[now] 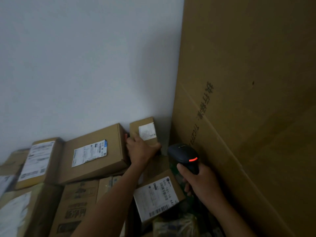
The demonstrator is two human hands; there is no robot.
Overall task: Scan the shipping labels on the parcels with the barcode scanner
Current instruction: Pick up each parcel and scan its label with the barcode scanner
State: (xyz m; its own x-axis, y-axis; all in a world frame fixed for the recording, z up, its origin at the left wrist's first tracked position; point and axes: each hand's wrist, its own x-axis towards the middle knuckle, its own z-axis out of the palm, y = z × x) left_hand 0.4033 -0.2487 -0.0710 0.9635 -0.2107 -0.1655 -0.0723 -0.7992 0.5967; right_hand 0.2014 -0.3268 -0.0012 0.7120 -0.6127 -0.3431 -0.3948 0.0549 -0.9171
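Note:
My left hand (141, 148) grips the lower edge of a small brown parcel (136, 128) standing against the white wall, its white shipping label (147, 131) facing me. My right hand (201, 183) holds a black barcode scanner (183, 155) by the handle, an orange light glowing on its back, its head pointing toward that parcel. Left of the hand lies a flat brown parcel (95, 151) with a label (89, 153). Below my forearm sits another labelled parcel (156, 195).
A tall cardboard box (248, 100) with printed characters fills the right side, close to the scanner. More labelled parcels (38, 161) are stacked at the lower left, above printed cartons (77, 202). The wall (85, 65) closes off the back.

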